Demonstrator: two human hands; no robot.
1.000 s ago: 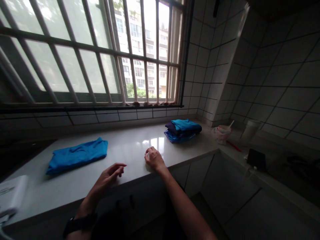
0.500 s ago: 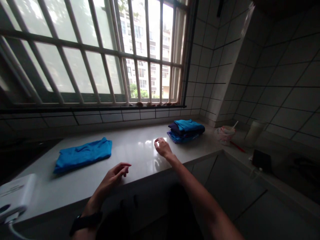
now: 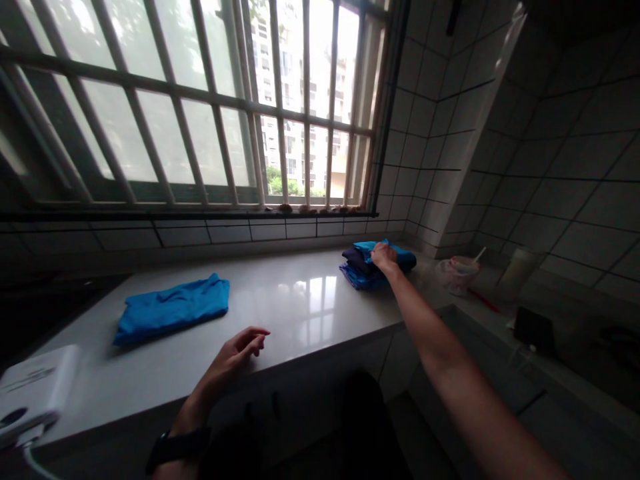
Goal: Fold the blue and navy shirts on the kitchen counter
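At the right of the counter, a stack of folded cloths has a light blue cloth (image 3: 364,247) on top, a dark navy one (image 3: 353,256) beneath it and a patterned blue-purple one (image 3: 356,275) at the bottom. My right hand (image 3: 384,256) rests on the top cloth with its fingers closed on the fabric; the fingertips are partly hidden. Over the counter's front edge hovers my left hand (image 3: 245,345), holding nothing, its fingers loosely bent and apart. A separate folded blue cloth (image 3: 173,310) lies flat on the left side, away from both hands.
The white counter (image 3: 280,293) runs below a barred window (image 3: 220,100). A white device (image 3: 37,387) with a cable stands at the near left. To the right are a plastic cup (image 3: 463,273), a red pen-like stick (image 3: 483,301) and a black object (image 3: 534,329).
My right hand has moved right and away from me, from bare counter onto the stack, closing on the top cloth. My left hand has hardly moved. The view has shifted slightly.
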